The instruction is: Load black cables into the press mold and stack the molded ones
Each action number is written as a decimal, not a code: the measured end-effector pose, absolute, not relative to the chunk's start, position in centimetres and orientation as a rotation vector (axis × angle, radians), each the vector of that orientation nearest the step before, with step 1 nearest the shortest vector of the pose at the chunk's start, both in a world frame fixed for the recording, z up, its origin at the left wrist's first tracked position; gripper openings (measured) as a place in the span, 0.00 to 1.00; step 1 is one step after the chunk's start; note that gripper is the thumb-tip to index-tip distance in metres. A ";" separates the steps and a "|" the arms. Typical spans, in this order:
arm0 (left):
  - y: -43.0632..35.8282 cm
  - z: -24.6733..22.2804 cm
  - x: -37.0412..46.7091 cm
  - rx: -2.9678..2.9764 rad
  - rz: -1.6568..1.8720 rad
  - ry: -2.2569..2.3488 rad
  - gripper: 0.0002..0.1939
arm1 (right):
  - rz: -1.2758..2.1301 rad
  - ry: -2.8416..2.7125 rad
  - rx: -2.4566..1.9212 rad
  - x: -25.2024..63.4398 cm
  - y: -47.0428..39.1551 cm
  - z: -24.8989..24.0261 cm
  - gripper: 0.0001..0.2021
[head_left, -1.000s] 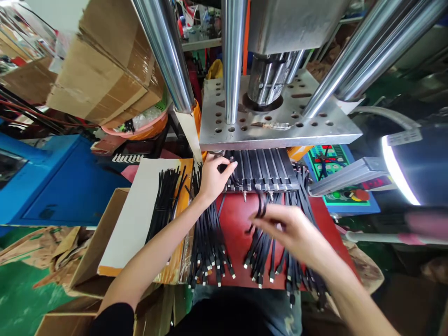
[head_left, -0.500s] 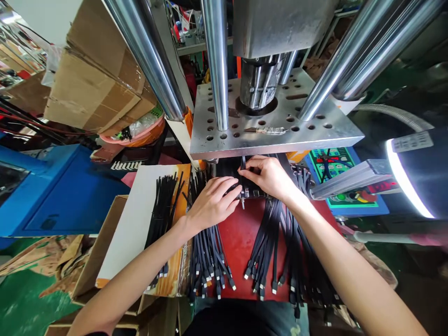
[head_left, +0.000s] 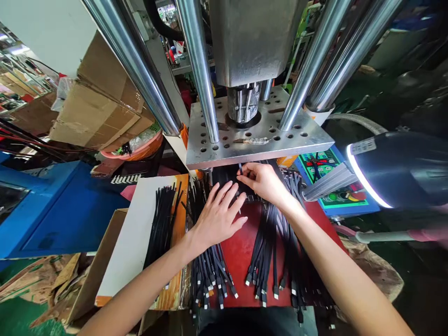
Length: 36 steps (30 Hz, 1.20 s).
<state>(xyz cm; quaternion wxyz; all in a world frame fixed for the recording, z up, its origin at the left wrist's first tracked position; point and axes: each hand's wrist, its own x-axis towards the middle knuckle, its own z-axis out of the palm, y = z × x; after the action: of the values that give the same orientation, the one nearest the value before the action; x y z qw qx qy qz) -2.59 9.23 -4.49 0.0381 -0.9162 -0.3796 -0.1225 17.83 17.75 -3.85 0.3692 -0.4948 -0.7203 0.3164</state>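
The right hand, grip pinched on a cable under the plate, should probably hold it straight; the left hand lies near, fingers apart.

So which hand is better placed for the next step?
Probably the right hand: it seems to pinch a thin strip at the black fixture, while the left hand is spread open.
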 end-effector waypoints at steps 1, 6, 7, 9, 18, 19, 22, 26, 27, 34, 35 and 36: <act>9.0 -4.5 -2.3 -2.776 -0.350 -1.191 0.30 | 0.759 -1.805 -1.310 17.8 17.4 -3.9 0.06; 8.0 -4.3 -1.2 -2.712 -0.270 -1.269 0.33 | 0.360 -2.045 -1.436 18.3 13.4 -3.9 0.19; 7.9 -4.1 -1.1 -2.727 -0.257 -1.275 0.34 | 0.280 -2.167 -1.473 18.3 12.6 -3.6 0.21; 8.1 -3.7 -1.1 -2.756 -0.231 -1.303 0.36 | 0.152 -2.344 -1.592 18.0 11.8 -3.0 0.23; 14.9 -1.9 -0.8 -2.812 -0.148 -1.450 0.32 | 0.063 -2.381 -1.772 15.9 17.9 -2.1 0.24; 15.6 -1.8 -0.8 -2.809 -0.146 -1.448 0.31 | 0.065 -2.380 -1.756 15.9 18.5 -2.3 0.23; 17.1 -1.7 -0.9 -2.789 -0.168 -1.473 0.27 | 0.065 -2.359 -1.721 15.8 20.0 -3.0 0.23; 18.9 -2.1 -0.5 -2.768 -0.212 -1.544 0.21 | 0.072 -2.294 -1.674 15.3 22.6 -3.4 0.26; 19.6 -2.1 -0.3 -2.762 -0.229 -1.559 0.20 | 0.078 -2.279 -1.663 15.2 23.3 -3.3 0.27; 19.2 -0.9 -1.5 -2.763 -0.448 -1.564 0.18 | 0.109 -2.247 -1.521 17.6 19.4 -2.3 0.26; 17.0 -0.9 -2.4 -2.762 -0.504 -1.554 0.17 | 0.107 -2.223 -1.515 18.5 16.6 -2.6 0.25; 14.4 -1.0 -3.4 -2.770 -0.609 -1.526 0.16 | 0.095 -2.119 -1.521 19.3 13.3 -3.3 0.21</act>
<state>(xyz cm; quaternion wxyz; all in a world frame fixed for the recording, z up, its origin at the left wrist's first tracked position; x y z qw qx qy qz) -3.38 14.43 -1.00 -0.0396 -0.8594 -0.4735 -0.1890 19.32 13.31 -3.29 0.2625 -0.5623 -0.7834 0.0353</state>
